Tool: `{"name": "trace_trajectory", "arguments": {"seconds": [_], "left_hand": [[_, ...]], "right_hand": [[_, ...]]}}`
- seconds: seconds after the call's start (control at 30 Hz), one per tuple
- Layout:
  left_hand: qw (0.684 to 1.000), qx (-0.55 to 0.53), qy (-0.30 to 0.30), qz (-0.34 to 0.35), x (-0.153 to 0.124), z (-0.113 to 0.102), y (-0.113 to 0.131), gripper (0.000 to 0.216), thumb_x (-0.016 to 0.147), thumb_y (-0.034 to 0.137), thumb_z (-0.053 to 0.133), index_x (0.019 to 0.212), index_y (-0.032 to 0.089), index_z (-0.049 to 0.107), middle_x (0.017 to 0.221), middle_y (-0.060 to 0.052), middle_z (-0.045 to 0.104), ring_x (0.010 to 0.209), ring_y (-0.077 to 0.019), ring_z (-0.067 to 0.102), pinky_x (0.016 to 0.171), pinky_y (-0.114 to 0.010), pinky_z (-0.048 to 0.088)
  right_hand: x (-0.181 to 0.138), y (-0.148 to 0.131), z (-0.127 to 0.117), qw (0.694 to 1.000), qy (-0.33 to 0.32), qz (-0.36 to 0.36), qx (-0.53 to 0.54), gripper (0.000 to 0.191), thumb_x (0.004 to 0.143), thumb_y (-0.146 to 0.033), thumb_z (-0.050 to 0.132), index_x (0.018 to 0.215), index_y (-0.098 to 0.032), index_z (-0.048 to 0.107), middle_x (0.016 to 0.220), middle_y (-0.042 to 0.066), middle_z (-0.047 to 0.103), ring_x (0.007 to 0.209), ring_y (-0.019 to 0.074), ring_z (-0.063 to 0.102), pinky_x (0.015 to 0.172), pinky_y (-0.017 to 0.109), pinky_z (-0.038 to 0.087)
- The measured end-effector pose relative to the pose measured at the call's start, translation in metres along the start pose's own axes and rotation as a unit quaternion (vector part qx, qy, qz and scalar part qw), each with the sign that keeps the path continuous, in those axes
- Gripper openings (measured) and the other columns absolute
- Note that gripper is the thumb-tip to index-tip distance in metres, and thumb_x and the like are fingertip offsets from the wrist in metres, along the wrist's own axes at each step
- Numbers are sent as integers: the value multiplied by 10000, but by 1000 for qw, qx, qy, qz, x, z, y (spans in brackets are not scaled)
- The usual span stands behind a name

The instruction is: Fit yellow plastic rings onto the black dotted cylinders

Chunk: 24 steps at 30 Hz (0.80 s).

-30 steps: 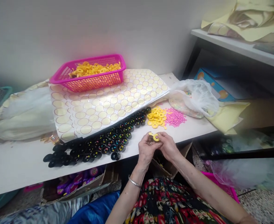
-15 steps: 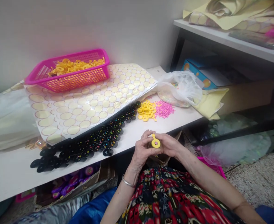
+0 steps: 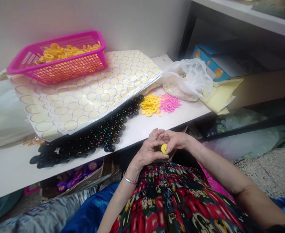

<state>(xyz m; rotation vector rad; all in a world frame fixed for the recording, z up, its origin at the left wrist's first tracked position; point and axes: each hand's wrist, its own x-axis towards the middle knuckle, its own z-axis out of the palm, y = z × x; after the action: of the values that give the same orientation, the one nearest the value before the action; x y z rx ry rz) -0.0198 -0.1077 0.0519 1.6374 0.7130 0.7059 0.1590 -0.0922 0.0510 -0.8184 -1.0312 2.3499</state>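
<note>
My left hand (image 3: 147, 149) and my right hand (image 3: 175, 141) meet just below the table's front edge, above my lap. Both are closed around a small yellow ring piece (image 3: 164, 148), which shows between the fingers. A bangle sits on my left wrist. On the white table (image 3: 11, 168) lie rows of small black round parts (image 3: 94, 139) with coloured dots. To their right are a small heap of yellow rings (image 3: 151, 105) and a patch of pink beads (image 3: 169, 103).
A pink basket (image 3: 60, 58) of yellow rings stands at the back left on a sheet of round stickers (image 3: 89, 94). A clear plastic bag (image 3: 188, 79) lies at the right end. A cardboard box (image 3: 84, 181) sits under the table. Shelving stands to the right.
Both hands dropped from over the table edge toward my lap, keeping the yellow piece. The fingers closed more around it. The view swung right and down.
</note>
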Motion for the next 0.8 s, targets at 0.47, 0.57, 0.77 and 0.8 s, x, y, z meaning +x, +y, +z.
{"name": "trace_trajectory", "arguments": {"seconds": [0.47,0.57,0.77,0.8], "left_hand": [[993,102,-65,6,8,4,2,403,540,389,775,897,213,713,1360,-87,410,1351,-333,140,1089,-531,122],[990,119,-75,17,10,2,4,411,539,395,775,898,204,711,1342,-92,429,1346,-336,155,1095,-532,110],[990,135,-44,19,12,-3,-6,367,567,343,769,902,206,707,1298,-93,471,1328,-318,224,1090,-516,178],[989,141,-35,20,11,-3,-9,358,569,340,768,896,206,707,1294,-95,474,1327,-315,228,1083,-515,199]], "right_hand": [[-5,-9,0,984,-110,11,-140,444,448,-158,765,873,-125,640,784,-29,592,720,110,533,604,211,438],[-4,-2,-4,980,-76,-22,-182,401,430,-198,784,797,-109,649,703,-43,559,638,87,491,533,186,395],[-5,5,-2,989,-7,-19,-149,427,501,-247,760,886,-107,642,671,-52,517,576,57,434,514,180,355],[-5,4,-2,989,-10,-11,-150,431,513,-254,753,902,-110,637,678,-50,516,578,58,434,519,182,356]]}}
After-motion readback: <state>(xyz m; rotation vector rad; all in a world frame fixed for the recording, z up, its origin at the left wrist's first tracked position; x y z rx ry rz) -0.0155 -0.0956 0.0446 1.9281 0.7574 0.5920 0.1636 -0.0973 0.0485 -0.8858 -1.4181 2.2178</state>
